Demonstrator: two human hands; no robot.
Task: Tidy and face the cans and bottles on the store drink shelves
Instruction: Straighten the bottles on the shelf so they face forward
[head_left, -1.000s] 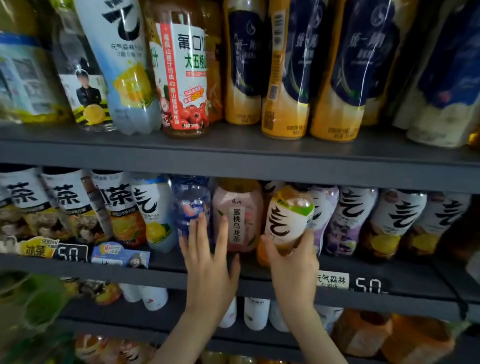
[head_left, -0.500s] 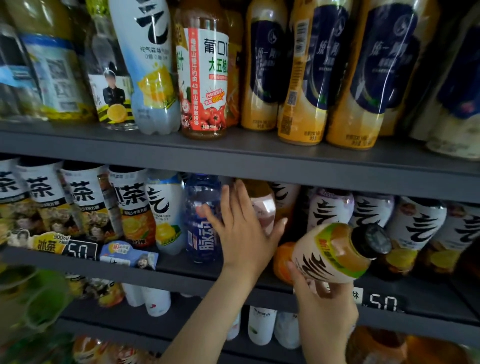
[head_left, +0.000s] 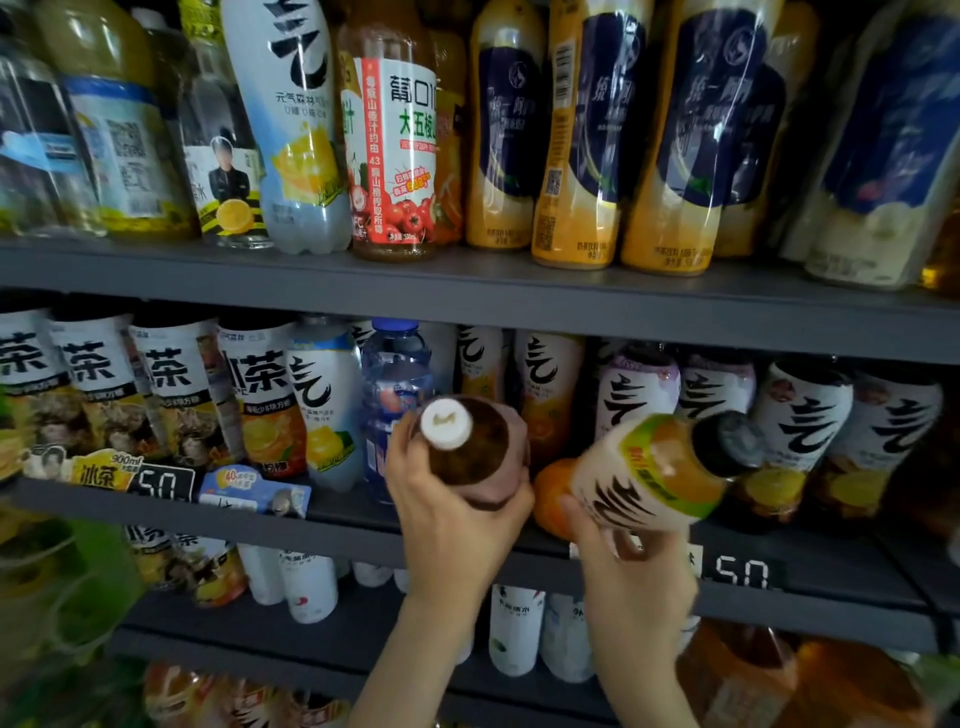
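While both forearms reach up from below to the middle shelf (head_left: 353, 527), the left hand (head_left: 452, 525) curls round a pink bottle (head_left: 470, 460) tipped with its white cap toward the camera, just beside a blue bottle (head_left: 396, 395). The right hand (head_left: 631, 564) grips from underneath an orange bottle (head_left: 660, 470) slanted with its black cap up and right, in front of standing white-labelled bottles (head_left: 802, 415) and above a price tag (head_left: 743, 574).

A yellow tag (head_left: 106, 470) touches a black price tag (head_left: 162, 483) reading 50; a blue promo tag (head_left: 254, 492) sits just right of them. Well to the right, a second price tag (head_left: 742, 573) also reads 50. A blurred green object (head_left: 57, 597) fills the lower left.
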